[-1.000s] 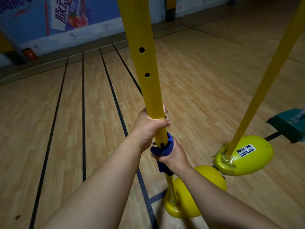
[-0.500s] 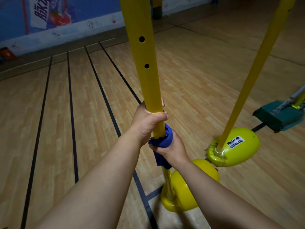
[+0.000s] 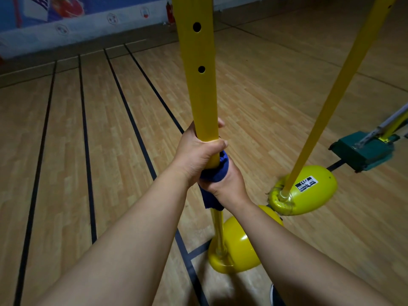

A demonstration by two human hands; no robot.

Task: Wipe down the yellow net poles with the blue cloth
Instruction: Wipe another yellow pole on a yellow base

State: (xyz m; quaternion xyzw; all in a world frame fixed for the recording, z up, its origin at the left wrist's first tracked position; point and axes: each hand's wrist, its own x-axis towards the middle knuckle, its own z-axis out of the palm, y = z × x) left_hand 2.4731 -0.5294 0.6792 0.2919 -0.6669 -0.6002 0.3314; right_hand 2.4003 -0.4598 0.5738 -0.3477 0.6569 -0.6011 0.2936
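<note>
Left hand point(image 3: 198, 154) fisted above right hand point(image 3: 229, 186), both gripping.

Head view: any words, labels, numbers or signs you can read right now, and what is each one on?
No text reads cleanly.
Sticker on the yellow base of the right-hand pole: dark print on white, too small and blurred to read.
Wall banner at top left: large white characters, cut off by the frame edge, unreadable.
Round emblems on the banner's pale strip: too blurred.
Pole in the hands: only two holes, no markings.
</note>
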